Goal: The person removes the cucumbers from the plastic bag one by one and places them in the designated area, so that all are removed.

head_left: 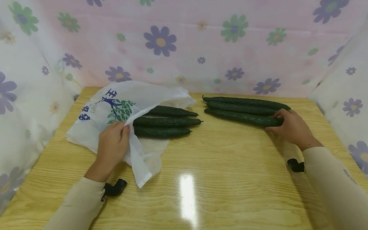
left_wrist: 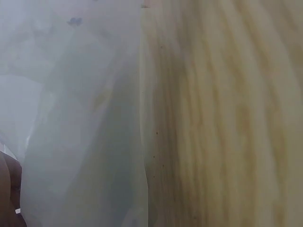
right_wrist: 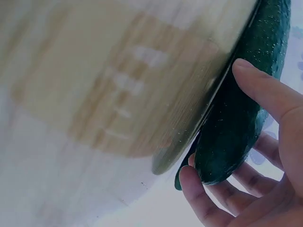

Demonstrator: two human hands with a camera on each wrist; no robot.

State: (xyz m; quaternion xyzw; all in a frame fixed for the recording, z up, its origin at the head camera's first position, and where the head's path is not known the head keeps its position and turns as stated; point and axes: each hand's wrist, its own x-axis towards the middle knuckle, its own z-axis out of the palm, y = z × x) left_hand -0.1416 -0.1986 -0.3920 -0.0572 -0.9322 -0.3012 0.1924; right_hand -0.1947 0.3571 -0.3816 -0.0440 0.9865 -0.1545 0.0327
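At the left of the table, my left hand [head_left: 112, 142] pinches the open edge of a white plastic bag [head_left: 153, 90] printed with a tree. Three dark green cucumbers [head_left: 169, 122] stick out of its mouth, their left ends covered by the plastic. On the right, three more cucumbers lie side by side; my right hand [head_left: 294, 129] grips the right end of the nearest cucumber [head_left: 242, 117]. Thumb and fingers curl about that end in the right wrist view, where the cucumber [right_wrist: 227, 132] shows large. Bag plastic [left_wrist: 85, 118] fills much of the left wrist view.
The wooden table [head_left: 224, 182] carries a bright light reflection in front. A flowered cloth [head_left: 193, 42] hangs behind it and along both sides. A black strap piece [head_left: 116, 187] sits at the left cuff, with another [head_left: 295, 165] at the right.
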